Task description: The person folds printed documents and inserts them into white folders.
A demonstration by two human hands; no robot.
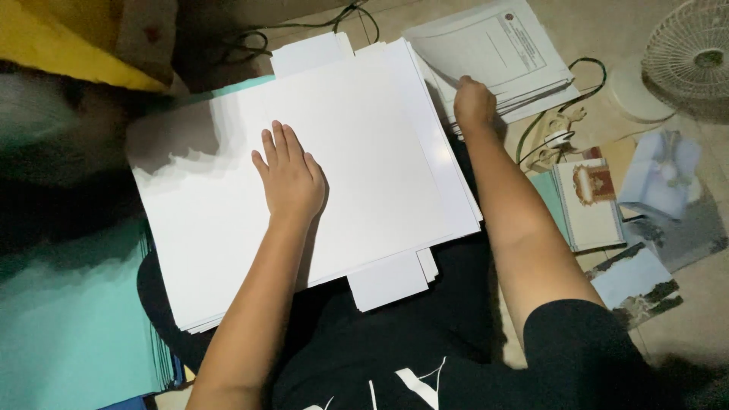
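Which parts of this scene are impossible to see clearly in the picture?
- Head view: right hand hides its fingers' hold on the printed paper pile.
- Left hand lies flat on the blank white sheet stack; sheet count unreadable.
- White round fan: cut by the edge.
- Left edge: blurred.

Paper stack (364, 144): plain white. Printed sheets (493, 53): white with black text and a red mark. Card sheets (68, 334): teal. Cloth (68, 45): yellow. Fan (687, 53): white grille. Shirt (395, 349): black, white markings.
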